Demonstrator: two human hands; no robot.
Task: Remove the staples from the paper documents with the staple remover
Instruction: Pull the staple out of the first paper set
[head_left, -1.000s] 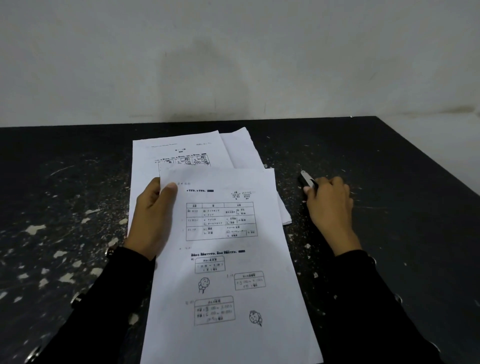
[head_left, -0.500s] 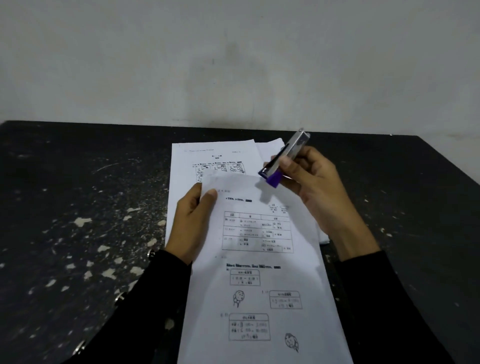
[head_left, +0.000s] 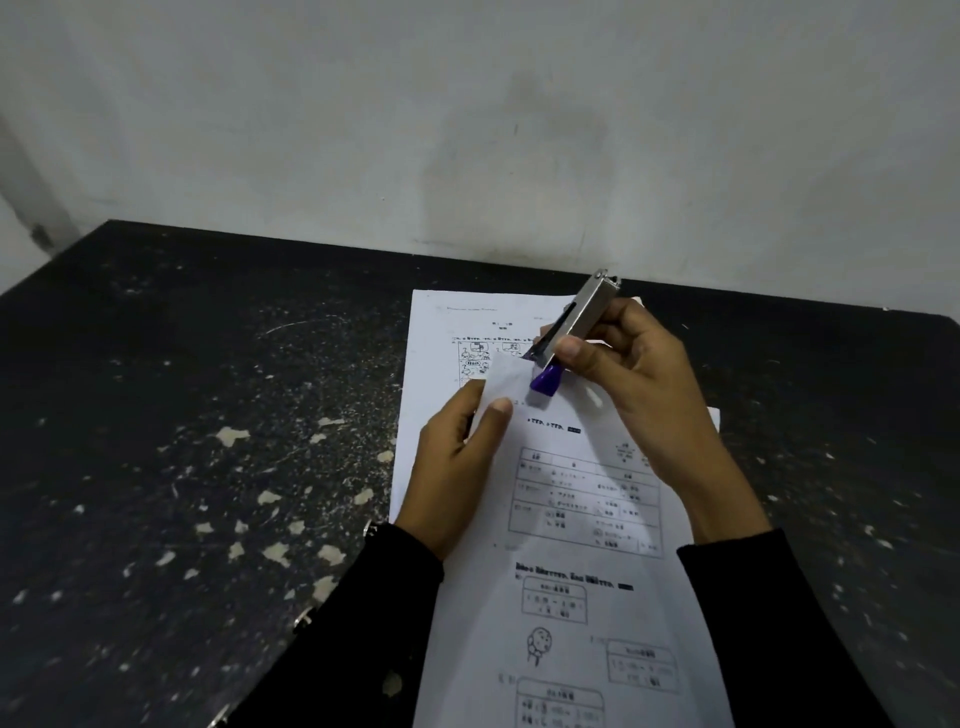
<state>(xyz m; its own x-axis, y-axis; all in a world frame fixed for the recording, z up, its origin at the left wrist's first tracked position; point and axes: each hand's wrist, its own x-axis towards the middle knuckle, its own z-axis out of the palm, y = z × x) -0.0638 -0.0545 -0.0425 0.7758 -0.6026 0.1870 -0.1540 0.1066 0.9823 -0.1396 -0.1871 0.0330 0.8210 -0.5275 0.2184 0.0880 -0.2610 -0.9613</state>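
A printed paper document (head_left: 571, 597) with tables and small drawings lies toward me on the black table. My left hand (head_left: 457, 467) grips its top left corner, thumb on top. My right hand (head_left: 639, 384) holds a silver staple remover (head_left: 574, 322) with a purple tip (head_left: 545, 378). The tool is tilted, its purple end down at the top edge of the held document, close to my left thumb. No staple can be made out. Another printed sheet (head_left: 447, 332) lies flat beneath, farther back.
The table (head_left: 208, 441) is black with many pale chips and scratches. A grey-white wall (head_left: 467, 130) rises right behind it. More white paper (head_left: 714, 415) shows under my right hand. Both forearms wear black sleeves.
My right hand picked the staple remover up from the table on the right and brought it over to the top left corner of the held document. The view has swung left.
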